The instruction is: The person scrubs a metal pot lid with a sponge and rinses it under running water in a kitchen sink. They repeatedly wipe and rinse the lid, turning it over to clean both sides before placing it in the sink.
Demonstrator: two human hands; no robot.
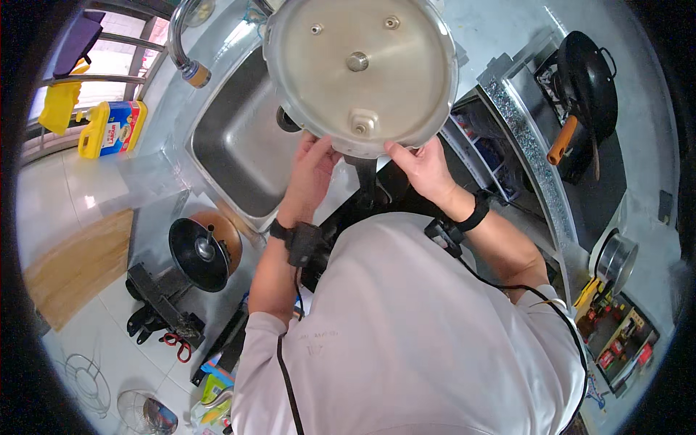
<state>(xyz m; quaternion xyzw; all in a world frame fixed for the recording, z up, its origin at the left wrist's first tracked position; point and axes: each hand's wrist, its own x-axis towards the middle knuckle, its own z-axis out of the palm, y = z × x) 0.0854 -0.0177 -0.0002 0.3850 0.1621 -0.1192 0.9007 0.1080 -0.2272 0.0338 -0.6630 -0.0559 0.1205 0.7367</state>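
A large round metal pressure cooker lid (315,87) is held up in front of me, tilted so its broad face shows. A ridged metal stub sits at its middle, with small metal fittings nearer the rim. My left hand (318,157) grips the lower left of the rim between thumb and fingers. On the lower right of the rim, my right hand (427,168) pinches the edge in the same way. Some fingers of both hands are hidden behind the lid. Between the hands, a black handle (367,176) shows below the rim.
A steel sink (239,141) lies left of and beneath the lid, with a curved tap (176,43) over its far side. A yellow detergent jug (112,129) stands at left. On the right are a black wok (590,81) on the stove and an open drawer (481,147).
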